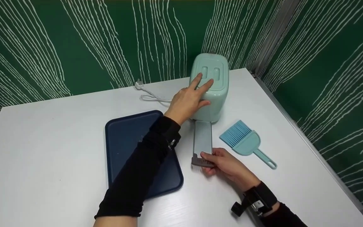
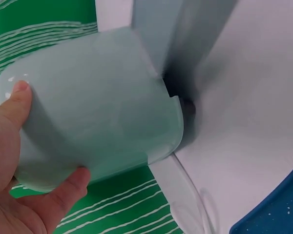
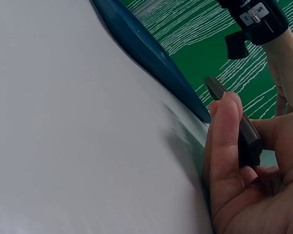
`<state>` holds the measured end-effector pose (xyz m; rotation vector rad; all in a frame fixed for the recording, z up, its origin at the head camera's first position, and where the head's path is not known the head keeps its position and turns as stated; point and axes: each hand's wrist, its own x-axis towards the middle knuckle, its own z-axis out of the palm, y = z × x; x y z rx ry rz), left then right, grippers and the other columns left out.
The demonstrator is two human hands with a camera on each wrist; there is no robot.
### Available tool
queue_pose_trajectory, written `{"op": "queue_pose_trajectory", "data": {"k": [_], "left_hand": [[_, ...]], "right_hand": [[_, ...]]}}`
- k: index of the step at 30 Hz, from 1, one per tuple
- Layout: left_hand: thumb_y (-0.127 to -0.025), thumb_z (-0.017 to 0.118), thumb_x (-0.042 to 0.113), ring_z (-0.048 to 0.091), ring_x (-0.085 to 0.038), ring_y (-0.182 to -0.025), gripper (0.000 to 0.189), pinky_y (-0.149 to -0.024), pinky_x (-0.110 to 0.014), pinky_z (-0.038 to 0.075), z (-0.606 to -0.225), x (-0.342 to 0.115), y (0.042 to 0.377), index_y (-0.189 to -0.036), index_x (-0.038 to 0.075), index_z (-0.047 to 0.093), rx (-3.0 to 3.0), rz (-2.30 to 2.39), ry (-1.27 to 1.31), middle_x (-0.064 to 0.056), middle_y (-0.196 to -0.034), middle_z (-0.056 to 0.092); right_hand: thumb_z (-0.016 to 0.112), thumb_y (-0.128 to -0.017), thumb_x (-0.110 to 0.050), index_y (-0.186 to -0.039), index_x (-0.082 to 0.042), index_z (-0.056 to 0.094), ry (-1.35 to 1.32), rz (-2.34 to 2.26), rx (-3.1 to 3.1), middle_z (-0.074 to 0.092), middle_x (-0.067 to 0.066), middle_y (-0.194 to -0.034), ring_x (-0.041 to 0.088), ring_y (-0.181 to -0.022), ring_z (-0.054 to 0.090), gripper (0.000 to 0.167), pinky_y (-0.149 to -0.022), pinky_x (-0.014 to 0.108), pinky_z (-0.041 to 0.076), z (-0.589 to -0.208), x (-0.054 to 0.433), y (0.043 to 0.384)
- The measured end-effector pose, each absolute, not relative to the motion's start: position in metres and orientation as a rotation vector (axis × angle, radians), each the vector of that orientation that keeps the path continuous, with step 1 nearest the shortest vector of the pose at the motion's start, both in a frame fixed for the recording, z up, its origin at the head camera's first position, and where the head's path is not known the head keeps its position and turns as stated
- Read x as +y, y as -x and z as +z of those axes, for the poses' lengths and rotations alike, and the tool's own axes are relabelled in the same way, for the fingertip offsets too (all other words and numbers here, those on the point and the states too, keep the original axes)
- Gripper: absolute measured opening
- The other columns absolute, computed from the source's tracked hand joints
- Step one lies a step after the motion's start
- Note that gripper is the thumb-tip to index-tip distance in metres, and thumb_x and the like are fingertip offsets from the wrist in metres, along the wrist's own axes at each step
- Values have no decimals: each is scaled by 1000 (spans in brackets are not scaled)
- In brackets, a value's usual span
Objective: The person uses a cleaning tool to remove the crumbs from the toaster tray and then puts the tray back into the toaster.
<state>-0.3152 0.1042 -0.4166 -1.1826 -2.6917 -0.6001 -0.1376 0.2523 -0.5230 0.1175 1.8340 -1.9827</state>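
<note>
A mint-green toaster with a lid over its top stands end-on near the wall. My left hand rests on its near end, fingers spread over the lid edge and thumb lower against the end face. In the left wrist view, fingertips touch the smooth toaster body. From the toaster's base a long, narrow crumb tray sticks out toward me, its far end hidden inside. My right hand pinches the tray's dark slotted handle between thumb and fingers, low over the table. The right wrist view shows the handle in that grasp.
A dark blue tray with a few specks lies left, under my left forearm. A light-blue brush nested in a small dustpan lies right of the crumb tray. The toaster's white cord and plug lie behind left. Green walls border the white table.
</note>
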Motion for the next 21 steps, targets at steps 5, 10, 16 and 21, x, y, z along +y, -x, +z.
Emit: {"op": "queue_pose_trajectory", "data": {"k": [5,10,16,21], "left_hand": [[-104,65,47,72,-45,-122,72,-103,-53,59,-417,104,315,-167,28,39,-2686,-611,1182,-15,-178,27],[-104,65,48,72,-44,-122,72,-103,-53,59,-418,105,314,-168,28,38,-2686,-610,1178,-15,-178,26],[-104,65,48,73,-43,-118,73,-102,-52,59,-418,105,314,-168,29,37,-2703,-623,1169,-14,-179,25],[-104,65,47,74,-43,-116,72,-101,-51,60,-418,106,314,-168,29,37,-2706,-621,1167,-15,-179,24]], "right_hand": [[58,-112,-19,-105,3,63,-122,-1970,1837,69,-5,-68,0,-59,63,24,-58,17,54,-523,253,139],[57,-113,-20,-107,4,64,-127,-1968,1827,70,-5,-69,0,-59,63,25,-57,16,54,-522,254,144],[55,-114,-22,-108,3,64,-143,-1977,1785,70,-4,-69,1,-58,63,27,-57,16,53,-523,254,151],[54,-114,-22,-108,1,64,-157,-1979,1764,69,-4,-70,1,-58,62,27,-57,15,52,-523,255,157]]}}
